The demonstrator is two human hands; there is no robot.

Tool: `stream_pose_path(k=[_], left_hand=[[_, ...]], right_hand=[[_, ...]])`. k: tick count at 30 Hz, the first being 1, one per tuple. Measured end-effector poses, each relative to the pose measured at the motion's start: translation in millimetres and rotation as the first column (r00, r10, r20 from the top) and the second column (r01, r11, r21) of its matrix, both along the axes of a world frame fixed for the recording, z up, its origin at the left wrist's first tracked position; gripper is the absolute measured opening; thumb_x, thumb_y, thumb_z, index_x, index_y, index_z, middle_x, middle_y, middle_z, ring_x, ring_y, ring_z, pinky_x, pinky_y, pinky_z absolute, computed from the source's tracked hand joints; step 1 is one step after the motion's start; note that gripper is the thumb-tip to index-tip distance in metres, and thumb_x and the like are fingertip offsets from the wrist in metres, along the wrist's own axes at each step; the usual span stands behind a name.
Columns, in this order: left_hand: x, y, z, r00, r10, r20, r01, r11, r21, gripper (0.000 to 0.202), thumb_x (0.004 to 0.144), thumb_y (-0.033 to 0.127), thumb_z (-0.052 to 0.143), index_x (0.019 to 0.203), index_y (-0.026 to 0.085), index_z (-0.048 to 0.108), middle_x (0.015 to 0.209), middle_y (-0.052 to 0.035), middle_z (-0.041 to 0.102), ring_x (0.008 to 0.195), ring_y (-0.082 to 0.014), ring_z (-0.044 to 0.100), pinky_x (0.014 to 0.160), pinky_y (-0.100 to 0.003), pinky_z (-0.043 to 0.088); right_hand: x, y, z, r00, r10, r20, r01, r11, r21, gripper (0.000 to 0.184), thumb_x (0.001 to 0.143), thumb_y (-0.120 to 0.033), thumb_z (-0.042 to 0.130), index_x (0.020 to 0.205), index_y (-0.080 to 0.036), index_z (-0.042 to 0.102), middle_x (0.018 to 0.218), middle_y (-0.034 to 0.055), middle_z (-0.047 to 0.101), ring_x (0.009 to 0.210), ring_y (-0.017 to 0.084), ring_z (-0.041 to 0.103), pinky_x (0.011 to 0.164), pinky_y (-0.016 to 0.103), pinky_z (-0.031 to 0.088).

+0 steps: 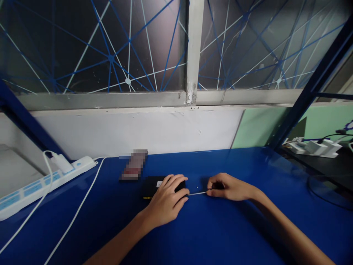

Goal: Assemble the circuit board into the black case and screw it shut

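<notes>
A flat black case (150, 183) with a small pale label and a yellow strip on its near edge lies on the blue table (209, 235). Over its right part rests my left hand (169, 200), fingers curled and gripping it; much of the case is hidden beneath. From the case's right side a thin, light-coloured rod (197, 193) runs across to my right hand (227, 187). The thumb and forefinger there are pinched on the rod's right end. Where its left end meets the case, my left fingers block the view.
Behind the case lies a blurred-out flat rectangular object (135, 165). On the left, a white power strip (49, 187) has a plug in it, and white cables (79, 206) trail forward. White adapters (317, 147) sit on a dark surface at right. A wall and window border the back.
</notes>
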State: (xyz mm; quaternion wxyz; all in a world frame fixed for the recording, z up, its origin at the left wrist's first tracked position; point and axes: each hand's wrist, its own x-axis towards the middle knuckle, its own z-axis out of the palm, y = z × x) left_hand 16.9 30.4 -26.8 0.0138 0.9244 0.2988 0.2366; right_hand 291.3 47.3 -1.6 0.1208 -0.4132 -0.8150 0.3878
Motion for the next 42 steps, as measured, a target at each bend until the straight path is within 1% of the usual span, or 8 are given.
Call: stream_pose_path(k=[4, 8, 10, 12, 17, 25, 35, 42], left_hand=[[0, 0, -0.8, 1.0, 0.004, -0.004, -0.004, 1.0, -0.007, 0.016, 0.094, 0.019, 0.05, 0.099, 0.021, 0.065, 0.129, -0.0095, 0.054, 0.126, -0.0283, 0.044, 0.104, -0.053, 0.036], [-1, 0, -1.5, 1.0, 0.003, -0.001, -0.003, 1.0, -0.015, 0.016, 0.095, 0.019, 0.05, 0.099, 0.021, 0.065, 0.131, -0.0091, 0.053, 0.127, -0.0276, 0.043, 0.106, -0.053, 0.034], [-1, 0, -0.6, 1.0, 0.004, -0.002, -0.004, 1.0, -0.015, 0.016, 0.094, 0.019, 0.05, 0.099, 0.021, 0.065, 0.131, -0.0091, 0.053, 0.127, -0.0277, 0.044, 0.105, -0.054, 0.035], [0, -1, 0.8, 1.0, 0.004, -0.004, -0.004, 1.0, -0.016, 0.016, 0.094, 0.019, 0.05, 0.099, 0.021, 0.065, 0.13, -0.0094, 0.054, 0.126, -0.0279, 0.045, 0.105, -0.054, 0.035], [0, -1, 2.0, 1.0, -0.003, 0.017, 0.003, 1.0, 0.001, 0.015, 0.093, 0.018, 0.051, 0.098, 0.021, 0.065, 0.129, -0.0099, 0.055, 0.125, -0.0286, 0.046, 0.103, -0.054, 0.037], [1, -2, 0.3, 1.0, 0.017, 0.021, -0.017, 1.0, -0.006, 0.016, 0.092, 0.019, 0.052, 0.096, 0.021, 0.067, 0.128, -0.0088, 0.056, 0.124, -0.0282, 0.047, 0.104, -0.053, 0.037], [11, -6, -4.1, 0.985, 0.112, 0.135, -0.107, 0.993, -0.044, 0.018, 0.088, 0.015, 0.053, 0.09, 0.022, 0.069, 0.124, -0.0075, 0.061, 0.121, -0.0275, 0.051, 0.105, -0.056, 0.036], [16, -6, -5.9, 0.969, 0.172, 0.179, -0.158, 0.983, -0.089, 0.015, 0.084, 0.015, 0.057, 0.085, 0.022, 0.07, 0.12, -0.0059, 0.064, 0.117, -0.0273, 0.056, 0.105, -0.056, 0.037]], right_hand=[[0, 2, -2.8, 0.998, -0.032, 0.05, 0.03, 0.998, 0.05, 0.031, 0.078, -0.046, 0.07, 0.075, -0.015, 0.065, 0.062, -0.0037, 0.051, 0.055, 0.009, 0.04, 0.051, 0.022, 0.03], [-3, -1, -4.4, 0.996, -0.082, 0.028, 0.084, 0.996, -0.041, 0.03, 0.073, -0.041, 0.076, 0.077, -0.017, 0.058, 0.06, -0.0055, 0.051, 0.051, 0.008, 0.042, 0.048, 0.021, 0.03], [-5, -2, -4.1, 0.996, -0.082, 0.016, 0.083, 0.996, -0.042, 0.03, 0.071, -0.037, 0.077, 0.078, -0.017, 0.056, 0.06, -0.0059, 0.051, 0.051, 0.008, 0.042, 0.047, 0.02, 0.029], [-6, -3, -3.0, 0.998, -0.067, -0.003, 0.067, 0.998, -0.009, 0.028, 0.072, -0.037, 0.076, 0.081, -0.017, 0.057, 0.061, -0.0052, 0.051, 0.053, 0.009, 0.043, 0.048, 0.021, 0.03], [-2, -1, -0.4, 0.999, -0.016, -0.027, 0.016, 1.0, -0.017, 0.027, 0.089, -0.042, 0.058, 0.084, -0.016, 0.062, 0.063, -0.0025, 0.053, 0.055, 0.01, 0.043, 0.053, 0.023, 0.033], [-2, -1, 1.2, 0.996, -0.089, 0.003, 0.089, 0.996, -0.016, 0.029, 0.075, -0.041, 0.074, 0.075, -0.016, 0.058, 0.061, -0.0047, 0.048, 0.056, 0.01, 0.04, 0.052, 0.023, 0.031], [-1, 0, 2.5, 0.995, -0.103, 0.001, 0.103, 0.995, -0.014, 0.029, 0.073, -0.038, 0.074, 0.074, -0.016, 0.056, 0.061, -0.0048, 0.047, 0.056, 0.009, 0.039, 0.053, 0.022, 0.03], [1, 1, 4.6, 0.995, -0.099, -0.012, 0.099, 0.995, -0.02, 0.031, 0.073, -0.042, 0.074, 0.074, -0.016, 0.056, 0.061, -0.0046, 0.048, 0.056, 0.01, 0.039, 0.051, 0.022, 0.03]])
